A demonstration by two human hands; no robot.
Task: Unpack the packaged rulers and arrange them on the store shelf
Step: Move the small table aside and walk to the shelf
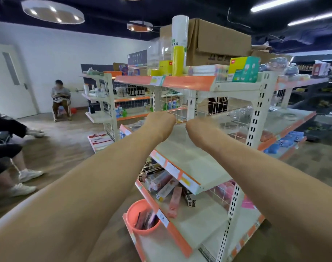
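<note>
Both hands reach side by side over the cream metal store shelf (189,157) with orange edge strips: the left hand (162,120) and right hand (195,127) bend down at the wrist above its middle board, close but apart. Their fingers are hidden, so I cannot tell whether they grip anything. At the shelf's foot stands a coral plastic bucket (132,214) holding flat packs. On its lower board lie pink and black cartons (162,183). At the back of the middle board sit clear plastic packets (239,112), their contents too blurred to tell. On the shelf's top board stand a yellow and white roll (179,48) and a brown cardboard box (218,40).
</note>
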